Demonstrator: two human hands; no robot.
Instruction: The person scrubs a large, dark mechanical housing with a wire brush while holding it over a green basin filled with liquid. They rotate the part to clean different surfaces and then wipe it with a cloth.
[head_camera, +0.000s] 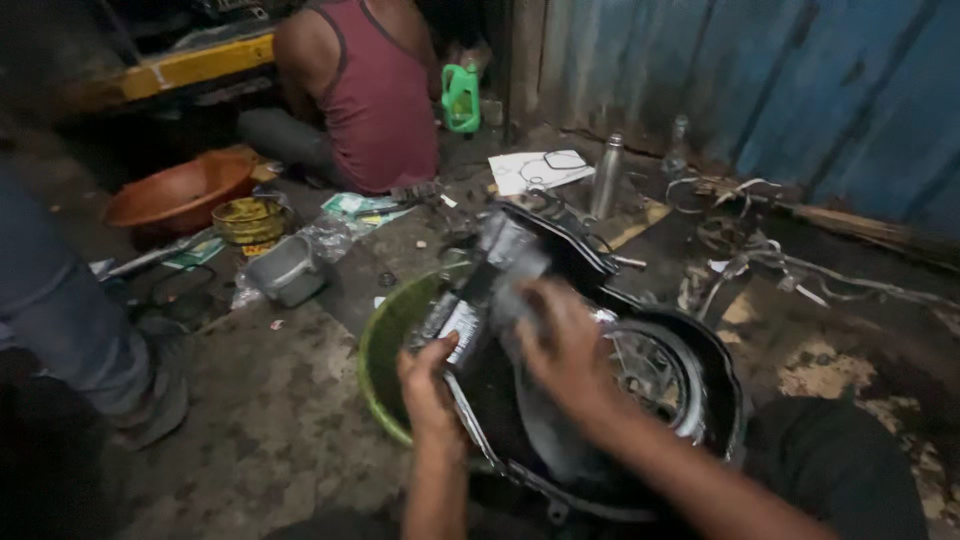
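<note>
Lower centre of frame: left hand (428, 385) grips the near edge of a black engine cover (560, 330), fingers curled around it, over a green basin (385, 345). Right hand (565, 345) lies on the cover, blurred; finger spread cannot be told. Steel bottle (606, 175) stands upper centre.

place: repair workshop | signs: oily floor (270, 400), wires (800, 270), green oil jug (461, 97), basins (180, 190)

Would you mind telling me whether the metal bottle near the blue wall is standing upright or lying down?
Upright: the metal bottle stands on its base on the ground, cap uppermost, beside the white sheet.
</note>
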